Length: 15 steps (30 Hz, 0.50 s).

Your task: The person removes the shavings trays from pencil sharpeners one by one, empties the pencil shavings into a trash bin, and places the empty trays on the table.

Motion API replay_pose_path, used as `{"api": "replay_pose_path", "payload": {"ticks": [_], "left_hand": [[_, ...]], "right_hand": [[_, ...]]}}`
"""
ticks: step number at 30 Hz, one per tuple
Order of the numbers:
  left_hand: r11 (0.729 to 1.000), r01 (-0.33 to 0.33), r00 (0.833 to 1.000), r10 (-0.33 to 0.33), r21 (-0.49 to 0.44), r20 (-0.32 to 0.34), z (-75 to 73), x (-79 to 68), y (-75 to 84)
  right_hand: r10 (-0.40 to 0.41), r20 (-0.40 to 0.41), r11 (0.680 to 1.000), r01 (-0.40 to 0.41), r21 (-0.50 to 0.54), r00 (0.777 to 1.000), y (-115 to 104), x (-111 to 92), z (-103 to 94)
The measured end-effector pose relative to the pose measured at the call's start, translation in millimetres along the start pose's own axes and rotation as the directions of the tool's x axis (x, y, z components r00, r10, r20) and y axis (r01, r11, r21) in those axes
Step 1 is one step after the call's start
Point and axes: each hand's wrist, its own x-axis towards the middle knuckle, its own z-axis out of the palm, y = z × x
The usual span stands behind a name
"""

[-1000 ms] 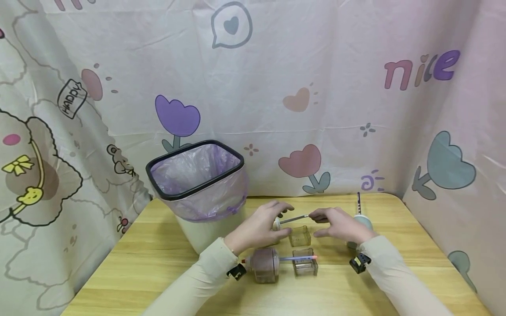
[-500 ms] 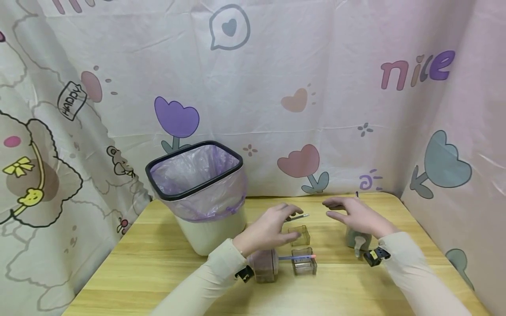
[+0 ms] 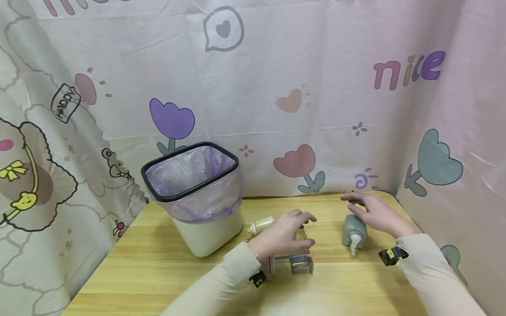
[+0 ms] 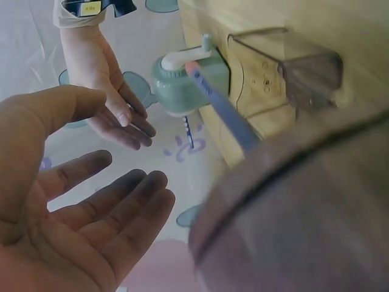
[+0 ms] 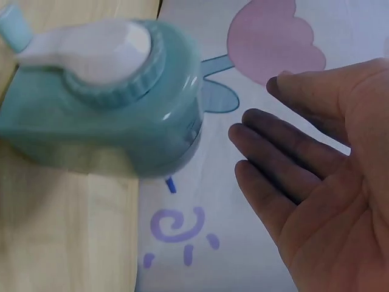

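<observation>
My left hand (image 3: 286,235) hovers with loosely bent fingers over several small things; in the left wrist view its palm holds nothing. Beneath it a pinkish pencil sharpener (image 4: 304,213) has a blue pencil (image 3: 282,257) stuck in it, lying across a clear shavings drawer (image 3: 301,267). Behind my wrist lies a pale yellow sharpener (image 3: 262,224), its yellowish drawer (image 3: 301,235) partly hidden by my fingers. My right hand (image 3: 381,215) is raised, fingers spread, just behind a teal crank sharpener (image 3: 354,230) with a white handle (image 5: 103,52). A patterned pencil (image 4: 188,132) sticks out of its far side.
A white bin (image 3: 205,237) with a black rim and a purple-tinted liner (image 3: 213,193) stands left of the sharpeners. A printed curtain (image 3: 253,101) hangs behind the wooden table (image 3: 158,263) and down both sides.
My right hand has drawn away from the left, rightward and up past the teal sharpener, which now shows more fully. My left hand has shifted right, uncovering the yellow sharpener.
</observation>
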Motion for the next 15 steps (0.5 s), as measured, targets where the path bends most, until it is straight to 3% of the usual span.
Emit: {"api": "replay_pose_path", "payload": {"ticks": [6, 15], "left_hand": [[1.000, 0.019, 0.999, -0.020, 0.016, 0.034, 10.0, 10.6, 10.7], [0.998, 0.062, 0.995, -0.061, -0.006, 0.074, 18.4, 28.4, 18.2]], "right_hand": [[-0.019, -0.034, 1.000, 0.018, -0.013, 0.999, 10, -9, -2.6], [0.001, 0.003, 1.000, -0.001, -0.029, 1.000, 21, -22, -2.1]]}}
